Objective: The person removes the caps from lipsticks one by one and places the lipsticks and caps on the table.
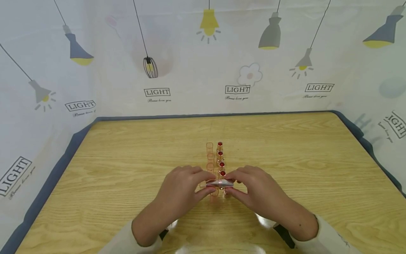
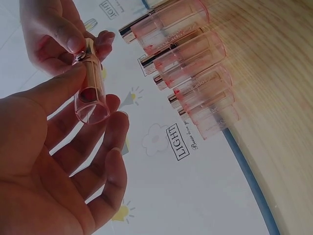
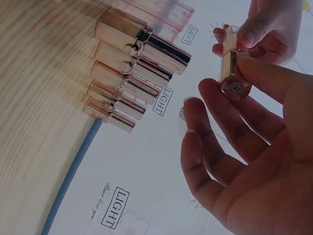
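A lipstick [image 1: 219, 183] lies level between the two hands, above the near end of the rows on the table. At its left end the left hand [image 1: 183, 186] pinches the clear pink cap [image 2: 92, 114] between thumb and forefinger. The right hand [image 1: 260, 187] pinches the gold base [image 3: 234, 88] the same way, its other fingers loosely spread. Through the cap in the left wrist view a dark red tip shows, so the cap sits over the lipstick. Just beyond the hands stand several uncapped lipsticks [image 1: 221, 164] with red tips upward.
Left of the uncapped lipsticks runs a row of clear pink caps [image 1: 210, 157], standing on the wooden table [image 1: 127, 151]. The nearest ones are partly hidden by the hands. A white cloth [image 1: 190, 70] printed with lamps surrounds the table's back and sides.
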Action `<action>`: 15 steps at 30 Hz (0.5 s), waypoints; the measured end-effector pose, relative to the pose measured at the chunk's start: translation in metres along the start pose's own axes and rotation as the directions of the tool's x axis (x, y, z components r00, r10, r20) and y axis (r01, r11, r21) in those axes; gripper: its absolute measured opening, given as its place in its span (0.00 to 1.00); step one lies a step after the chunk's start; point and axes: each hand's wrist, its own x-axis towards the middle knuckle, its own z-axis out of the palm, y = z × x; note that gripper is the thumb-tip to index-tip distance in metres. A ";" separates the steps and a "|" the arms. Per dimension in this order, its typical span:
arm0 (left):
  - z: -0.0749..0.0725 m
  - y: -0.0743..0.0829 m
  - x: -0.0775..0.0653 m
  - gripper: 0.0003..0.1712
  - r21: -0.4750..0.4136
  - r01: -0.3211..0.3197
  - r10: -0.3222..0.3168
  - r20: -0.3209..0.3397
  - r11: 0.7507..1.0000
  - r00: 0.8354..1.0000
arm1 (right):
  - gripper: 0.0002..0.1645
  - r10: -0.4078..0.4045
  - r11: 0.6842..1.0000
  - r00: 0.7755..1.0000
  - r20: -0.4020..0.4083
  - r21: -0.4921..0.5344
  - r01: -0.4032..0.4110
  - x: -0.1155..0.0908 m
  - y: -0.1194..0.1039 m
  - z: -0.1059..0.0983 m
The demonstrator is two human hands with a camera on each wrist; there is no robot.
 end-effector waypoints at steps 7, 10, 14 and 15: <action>0.000 0.001 0.000 0.14 0.011 -0.004 0.004 0.001 1.000 1.000 | 0.14 -0.006 1.000 1.000 -0.015 0.005 0.006 -0.001 0.001 0.000; 0.000 0.001 0.001 0.14 0.010 0.006 -0.006 0.008 1.000 1.000 | 0.14 -0.008 1.000 1.000 -0.019 0.001 0.008 -0.001 0.001 0.000; 0.000 0.001 0.001 0.14 0.007 0.015 -0.015 0.013 1.000 1.000 | 0.14 -0.006 1.000 1.000 -0.017 -0.003 0.006 0.000 0.001 0.000; 0.001 0.001 0.000 0.14 0.006 0.016 -0.016 0.012 1.000 1.000 | 0.14 -0.005 1.000 1.000 -0.016 -0.004 0.005 0.000 0.001 0.000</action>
